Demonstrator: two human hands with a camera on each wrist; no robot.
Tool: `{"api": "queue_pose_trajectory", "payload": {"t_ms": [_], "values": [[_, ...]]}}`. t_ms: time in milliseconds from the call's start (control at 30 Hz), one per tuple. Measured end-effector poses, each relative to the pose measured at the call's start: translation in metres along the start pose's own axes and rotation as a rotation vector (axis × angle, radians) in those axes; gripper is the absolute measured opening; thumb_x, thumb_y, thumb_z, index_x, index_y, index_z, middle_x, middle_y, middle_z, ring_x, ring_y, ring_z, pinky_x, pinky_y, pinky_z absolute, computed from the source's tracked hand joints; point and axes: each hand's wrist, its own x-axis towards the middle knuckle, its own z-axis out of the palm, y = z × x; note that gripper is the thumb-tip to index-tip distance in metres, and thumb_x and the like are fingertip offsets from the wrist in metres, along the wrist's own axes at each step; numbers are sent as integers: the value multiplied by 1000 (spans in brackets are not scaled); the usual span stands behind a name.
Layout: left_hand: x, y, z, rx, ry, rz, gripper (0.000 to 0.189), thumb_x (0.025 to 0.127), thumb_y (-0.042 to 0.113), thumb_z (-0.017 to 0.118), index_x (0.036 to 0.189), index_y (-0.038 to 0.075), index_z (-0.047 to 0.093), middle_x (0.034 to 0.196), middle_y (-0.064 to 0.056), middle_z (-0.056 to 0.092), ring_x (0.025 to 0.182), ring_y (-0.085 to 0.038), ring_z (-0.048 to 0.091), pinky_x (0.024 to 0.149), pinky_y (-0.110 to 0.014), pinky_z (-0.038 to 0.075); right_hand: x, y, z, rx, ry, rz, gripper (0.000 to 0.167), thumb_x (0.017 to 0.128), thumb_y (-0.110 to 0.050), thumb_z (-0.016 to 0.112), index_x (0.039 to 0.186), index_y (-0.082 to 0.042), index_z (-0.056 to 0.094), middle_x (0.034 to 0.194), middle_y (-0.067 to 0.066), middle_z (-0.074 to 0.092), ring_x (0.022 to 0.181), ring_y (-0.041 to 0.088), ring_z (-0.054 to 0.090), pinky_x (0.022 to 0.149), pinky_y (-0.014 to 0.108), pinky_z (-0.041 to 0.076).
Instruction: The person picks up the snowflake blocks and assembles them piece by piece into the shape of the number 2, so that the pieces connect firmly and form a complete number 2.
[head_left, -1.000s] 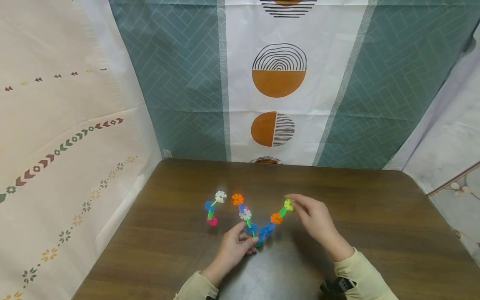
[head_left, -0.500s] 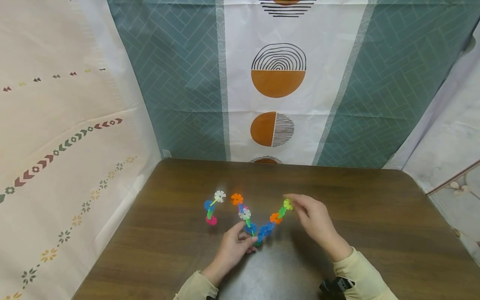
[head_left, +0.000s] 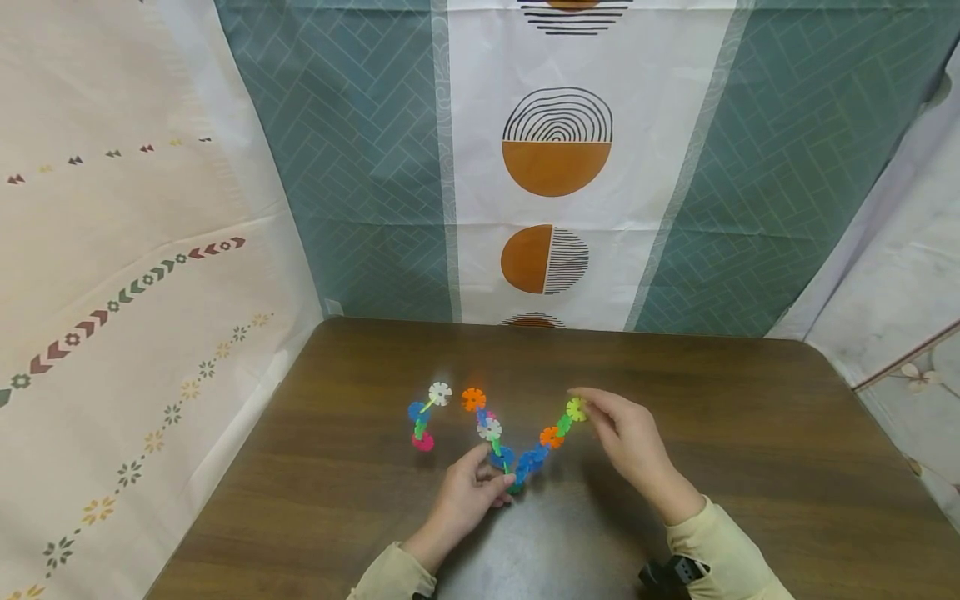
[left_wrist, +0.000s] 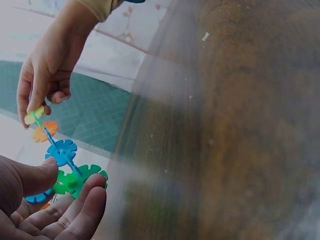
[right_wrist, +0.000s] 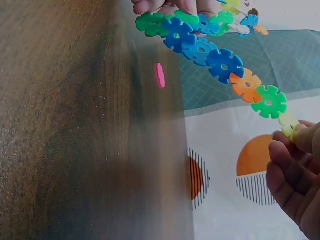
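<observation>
A V-shaped chain of interlocking notched plastic discs (head_left: 533,458) is held up between both hands. At the bottom of the V, my left hand (head_left: 467,492) grips it by the green discs (left_wrist: 85,180), thumb on one side and fingers on the other. My right hand (head_left: 628,433) pinches the yellow disc (head_left: 576,409) at the right end. From there run green, orange and several blue discs (right_wrist: 225,66). The left arm of the V climbs past a white disc (head_left: 490,429) to an orange disc (head_left: 474,399).
Left of the chain is a curved string with white, blue (head_left: 417,412), green and pink discs; I cannot tell whether it joins the chain. A brown wooden table (head_left: 750,433) lies below. Patterned cloths (head_left: 360,167) hang behind and at the sides.
</observation>
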Motion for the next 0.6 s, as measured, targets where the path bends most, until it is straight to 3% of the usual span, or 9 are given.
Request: {"api": "queue_pose_trajectory", "payload": {"t_ms": [133, 400, 600], "values": [[0, -1, 0, 6, 1, -10, 25, 91, 3, 67, 85, -1, 42, 82, -15, 72, 67, -29, 70, 59, -33, 58, 0, 0, 1, 13, 4, 11, 27, 91, -1, 65, 114, -15, 70, 83, -5, 64, 58, 4, 50, 52, 24, 46], [1, -1, 0, -14, 4, -15, 26, 91, 3, 67, 86, -2, 41, 81, -17, 71, 66, -31, 69, 58, -33, 58, -2, 2, 3, 11, 5, -27, 30, 90, 0, 67, 116, -14, 71, 96, -3, 69, 58, 2, 50, 54, 24, 47], [1, 2, 0, -28, 19, -28, 25, 91, 1, 66, 87, -4, 42, 82, -20, 71, 68, -36, 69, 60, -39, 58, -5, 0, 8, -28, -19, -47, 37, 89, -12, 72, 125, -14, 65, 86, -8, 62, 59, 3, 47, 53, 23, 44]]}}
